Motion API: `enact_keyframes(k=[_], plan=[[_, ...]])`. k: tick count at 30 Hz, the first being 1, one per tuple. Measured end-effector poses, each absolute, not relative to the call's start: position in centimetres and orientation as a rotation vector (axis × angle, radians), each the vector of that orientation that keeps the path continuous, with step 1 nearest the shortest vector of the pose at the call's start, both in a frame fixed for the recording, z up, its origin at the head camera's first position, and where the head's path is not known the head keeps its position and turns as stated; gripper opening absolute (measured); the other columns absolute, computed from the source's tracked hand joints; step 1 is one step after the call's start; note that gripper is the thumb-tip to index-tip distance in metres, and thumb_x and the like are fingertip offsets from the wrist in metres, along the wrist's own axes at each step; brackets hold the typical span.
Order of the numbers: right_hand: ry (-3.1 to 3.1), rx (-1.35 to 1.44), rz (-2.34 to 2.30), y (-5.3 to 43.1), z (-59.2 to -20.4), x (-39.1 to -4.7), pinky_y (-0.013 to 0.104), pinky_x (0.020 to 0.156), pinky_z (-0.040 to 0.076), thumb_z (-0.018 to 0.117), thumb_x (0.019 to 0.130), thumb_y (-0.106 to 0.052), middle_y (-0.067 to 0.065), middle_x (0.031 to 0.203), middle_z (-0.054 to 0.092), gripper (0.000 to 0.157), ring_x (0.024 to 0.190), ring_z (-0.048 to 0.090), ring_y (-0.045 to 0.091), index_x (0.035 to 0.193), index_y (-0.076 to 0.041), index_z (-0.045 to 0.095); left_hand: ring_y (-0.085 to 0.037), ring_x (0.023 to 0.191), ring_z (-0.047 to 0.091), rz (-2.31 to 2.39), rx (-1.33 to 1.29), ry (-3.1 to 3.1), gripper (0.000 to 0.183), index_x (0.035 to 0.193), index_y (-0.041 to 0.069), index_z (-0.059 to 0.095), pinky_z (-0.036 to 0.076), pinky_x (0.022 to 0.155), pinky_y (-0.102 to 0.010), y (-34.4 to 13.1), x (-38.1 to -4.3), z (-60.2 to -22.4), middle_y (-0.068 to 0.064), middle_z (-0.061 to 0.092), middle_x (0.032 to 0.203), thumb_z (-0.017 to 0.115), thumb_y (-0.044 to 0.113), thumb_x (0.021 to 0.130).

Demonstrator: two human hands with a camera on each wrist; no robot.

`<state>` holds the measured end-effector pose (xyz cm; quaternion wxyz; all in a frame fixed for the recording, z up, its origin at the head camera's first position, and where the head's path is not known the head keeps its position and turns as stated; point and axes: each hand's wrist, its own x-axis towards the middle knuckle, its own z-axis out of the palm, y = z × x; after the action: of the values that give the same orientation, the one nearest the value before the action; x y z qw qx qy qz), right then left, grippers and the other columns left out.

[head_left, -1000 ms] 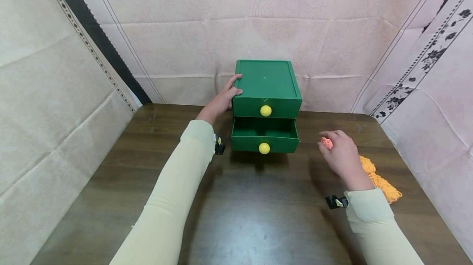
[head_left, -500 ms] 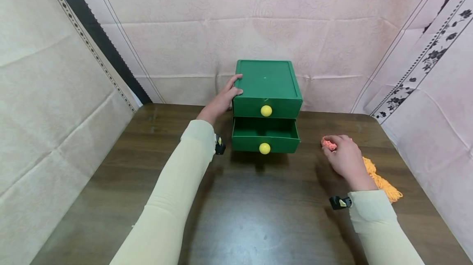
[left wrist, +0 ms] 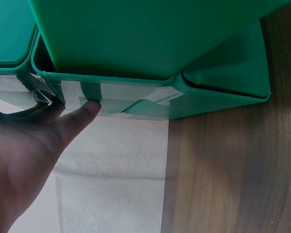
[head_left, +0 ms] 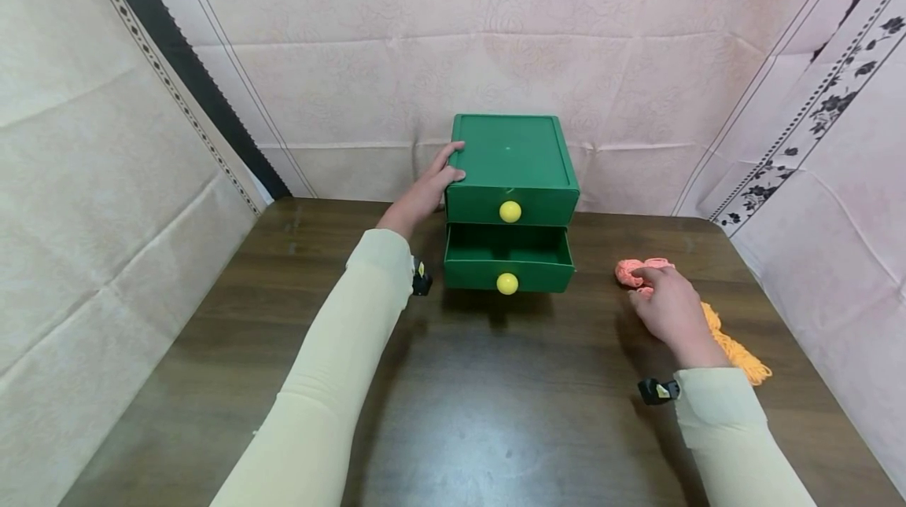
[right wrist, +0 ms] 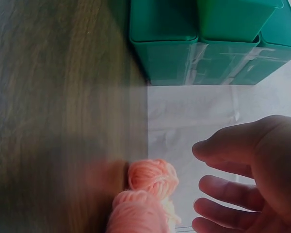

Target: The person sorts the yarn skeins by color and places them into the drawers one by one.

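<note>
My left hand (head_left: 428, 185) rests on the left side of a green drawer unit (head_left: 510, 149), its thumb and fingers extended at the top edge. Up close in the left wrist view, the thumb (left wrist: 80, 119) touches the taped side wall. The lower drawer (head_left: 508, 275) is pulled out, while the upper drawer (head_left: 477, 207) sits closed. Over a skein of pink yarn (head_left: 627, 271) on the tabletop hovers my right hand (head_left: 672, 309), covering part of it. The right wrist view has its fingers spread and holding nothing, with the pink yarn (right wrist: 153, 177) lying beyond the fingertips.
A skein of orange yarn (head_left: 739, 354) lies on the brown wooden table (head_left: 467, 413), partly behind the right wrist. Pale patterned cloth (head_left: 396, 82) hangs behind the table and on both sides. Yellow knobs (head_left: 506, 283) stick out from the drawer fronts.
My right hand has let go of the pink yarn and drawn slightly right and toward me, uncovering more of the skein. The left hand and the drawer unit have stayed in place.
</note>
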<state>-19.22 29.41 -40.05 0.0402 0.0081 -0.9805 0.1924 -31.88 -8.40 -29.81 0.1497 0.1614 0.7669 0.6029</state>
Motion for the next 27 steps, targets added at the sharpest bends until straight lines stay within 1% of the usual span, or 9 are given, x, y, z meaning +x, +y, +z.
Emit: enact_keyframes(k=[6, 12, 20, 27], plan=[[-2.995, 0.057, 0.54, 29.9, -40.6, -19.2, 0.064, 0.093, 0.039, 0.056, 0.088, -0.013, 0.033, 0.123, 0.053, 0.044, 0.112, 0.049, 0.05, 0.125, 0.01, 0.056, -0.032, 0.146, 0.02, 1.718, 0.464, 2.22, 0.062, 0.154, 0.035, 0.014, 0.03, 0.11, -0.057, -8.4, -31.7, -29.7, 0.0, 0.0, 0.163, 0.038, 0.029, 0.097], [-3.024, 0.036, 0.518, 30.3, -40.9, -19.2, 0.065, 0.09, 0.04, 0.06, 0.088, -0.015, 0.035, 0.12, 0.052, 0.044, 0.108, 0.05, 0.051, 0.124, 0.01, 0.056, -0.033, 0.145, 0.022, 1.714, 0.463, 2.225, 0.062, 0.154, 0.035, 0.015, 0.032, 0.109, -0.057, -8.4, -32.0, -29.9, 0.001, 0.001, 0.163, 0.039, 0.03, 0.097], [-3.01, 0.032, 0.505, 30.7, -41.5, -19.0, 0.066, 0.093, 0.038, 0.06, 0.089, -0.015, 0.038, 0.121, 0.051, 0.043, 0.11, 0.048, 0.054, 0.123, 0.01, 0.057, -0.03, 0.143, 0.025, 1.752, 0.458, 2.254, 0.057, 0.147, 0.049, 0.022, 0.032, 0.107, -0.06, -8.3, -34.0, -32.2, 0.008, 0.005, 0.162, 0.041, 0.038, 0.095], [-3.045, 0.007, 0.49, 31.1, -41.9, -19.2, 0.068, 0.095, 0.036, 0.062, 0.089, -0.016, 0.038, 0.123, 0.051, 0.046, 0.115, 0.045, 0.054, 0.125, 0.011, 0.055, -0.031, 0.142, 0.025, 1.758, 0.461, 2.27, 0.056, 0.145, 0.051, 0.023, 0.031, 0.106, -0.061, -8.3, -34.1, -32.4, 0.007, 0.006, 0.161, 0.041, 0.039, 0.094]])
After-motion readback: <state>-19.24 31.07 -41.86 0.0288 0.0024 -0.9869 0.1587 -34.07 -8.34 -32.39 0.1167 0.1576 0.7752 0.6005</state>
